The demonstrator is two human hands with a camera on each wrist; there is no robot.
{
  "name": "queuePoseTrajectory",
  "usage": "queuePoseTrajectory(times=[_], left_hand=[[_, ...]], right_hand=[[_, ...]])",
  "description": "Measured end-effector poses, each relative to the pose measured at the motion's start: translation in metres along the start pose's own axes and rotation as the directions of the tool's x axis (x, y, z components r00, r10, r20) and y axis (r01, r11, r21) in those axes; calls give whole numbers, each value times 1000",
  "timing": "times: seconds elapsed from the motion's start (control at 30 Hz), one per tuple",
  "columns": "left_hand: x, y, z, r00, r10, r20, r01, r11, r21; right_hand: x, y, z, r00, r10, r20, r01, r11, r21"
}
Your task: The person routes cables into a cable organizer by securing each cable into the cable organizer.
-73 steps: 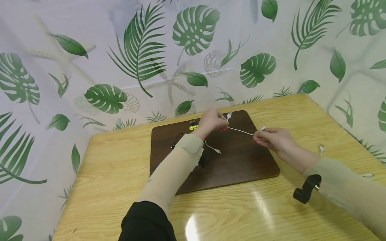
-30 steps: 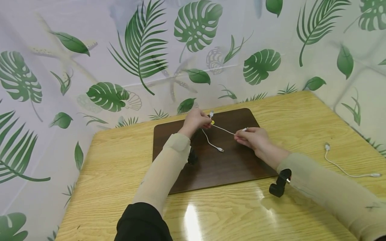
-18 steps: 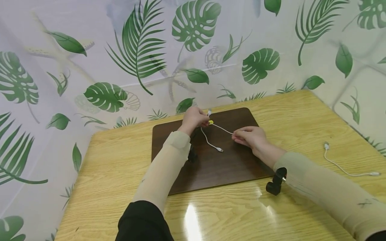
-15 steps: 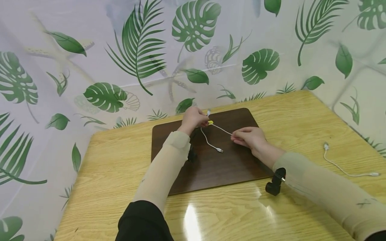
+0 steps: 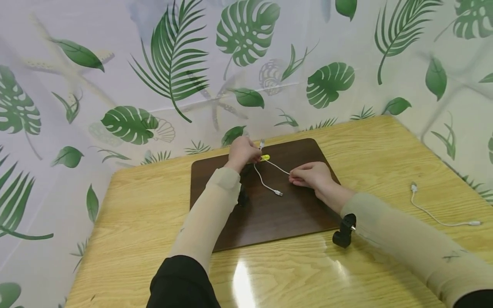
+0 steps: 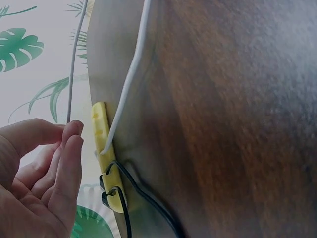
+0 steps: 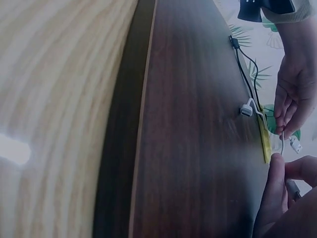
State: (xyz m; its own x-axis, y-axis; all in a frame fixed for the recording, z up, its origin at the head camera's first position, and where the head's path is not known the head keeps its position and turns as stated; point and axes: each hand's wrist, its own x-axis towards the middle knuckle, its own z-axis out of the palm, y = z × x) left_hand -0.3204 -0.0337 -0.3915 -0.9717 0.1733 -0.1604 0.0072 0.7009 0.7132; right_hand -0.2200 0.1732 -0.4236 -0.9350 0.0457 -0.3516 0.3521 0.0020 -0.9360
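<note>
My left hand (image 5: pixel 242 152) pinches a white USB cable (image 5: pixel 277 167) near its USB-A plug (image 5: pixel 262 144), over the far edge of the dark brown board (image 5: pixel 285 218). Farther along, the fingers of my right hand (image 5: pixel 313 175) pinch the same cable close to its other end. Between them the cable runs fairly straight. Just below it, a yellow cable holder (image 6: pixel 106 148) lies along the board's edge. Another white cable (image 6: pixel 130 74) sits in a slot of this holder, with two black cables (image 6: pixel 148 198) in the slots beside it. The held cable appears apart from the holder.
A separate white cable (image 5: pixel 427 209) lies on the light wooden table (image 5: pixel 146 222), right of the board. The seated white cable's loose plug (image 5: pixel 278 193) rests on the board. Behind the table hangs a leaf-printed cloth (image 5: pixel 146 77).
Both hands have moved left with the stretched cable, bringing it above the yellow holder. Over the last half second they shift only slightly left, and the right hand drops a little.
</note>
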Motion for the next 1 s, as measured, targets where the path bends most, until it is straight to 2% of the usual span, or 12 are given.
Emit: queuePoseTrajectory(times=[0.33,0.47,0.63,0.87,1.0], left_hand=[[0,-4,6,999,-12,-33,14,998,58],[0,-5,7,999,-9,-43,12,999,53],[1,-6,9,999,-13,-44,16,997,76],[3,-4,10,998,-28,-56,37,985,168],[3,-4,9,998,-28,-48,36,984,174]], right_hand=[[-4,3,9,1000,-18,22,19,998,-68],[-5,2,10,999,-30,23,32,996,-80],[-5,1,11,999,-26,24,28,997,-77],[-5,1,11,999,-26,41,29,996,-80],[-5,1,10,999,-21,49,24,997,-79]])
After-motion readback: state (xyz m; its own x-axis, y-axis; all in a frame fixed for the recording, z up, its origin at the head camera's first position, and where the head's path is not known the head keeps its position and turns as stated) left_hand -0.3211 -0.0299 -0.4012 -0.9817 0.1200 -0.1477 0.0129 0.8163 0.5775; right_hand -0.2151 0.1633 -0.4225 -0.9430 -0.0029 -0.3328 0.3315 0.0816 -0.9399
